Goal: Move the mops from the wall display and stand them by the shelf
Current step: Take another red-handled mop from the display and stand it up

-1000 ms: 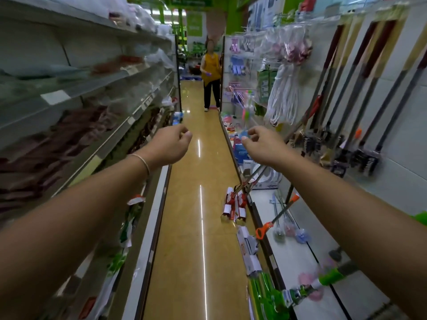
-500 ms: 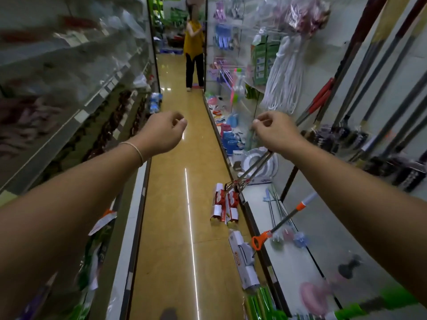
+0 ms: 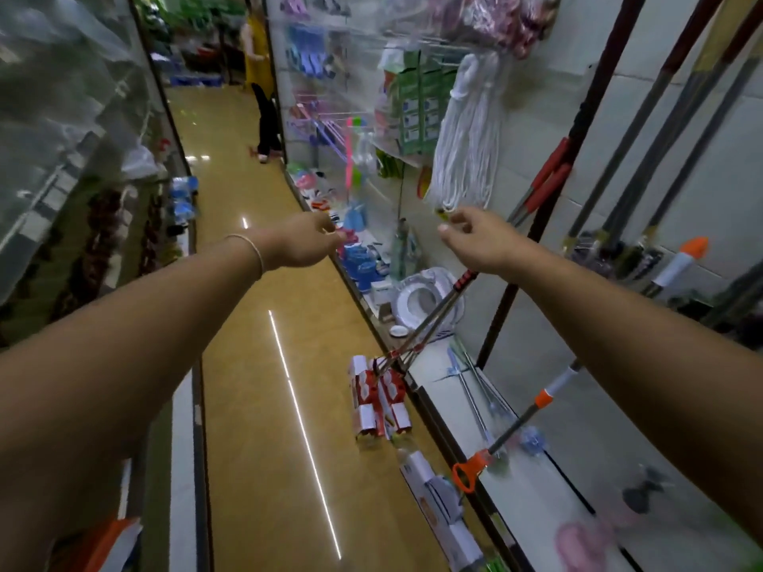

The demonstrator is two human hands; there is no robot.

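Observation:
Several long mop handles (image 3: 644, 117) hang on the tiled wall display at the right. Two mops with red-and-white heads (image 3: 380, 402) stand on the floor and lean on the edge of the low white shelf (image 3: 532, 485). Their red-and-black grips (image 3: 464, 279) end just under my right hand (image 3: 475, 241), which hovers above them with fingers loosely curled and holds nothing. My left hand (image 3: 305, 243) is stretched out over the aisle with curled fingers and is empty. Another mop with an orange collar (image 3: 545, 400) leans across the shelf.
A white string mop head (image 3: 466, 158) hangs beside the wall display. A boxed item (image 3: 437, 501) lies on the floor by the shelf. Stocked shelving (image 3: 82, 200) lines the left side of the narrow aisle. A person in yellow (image 3: 258, 59) stands far down it.
The view has swung right toward the wall display. Both hands have moved right with it, and my right hand's fingers have loosened above the leaning mop grips.

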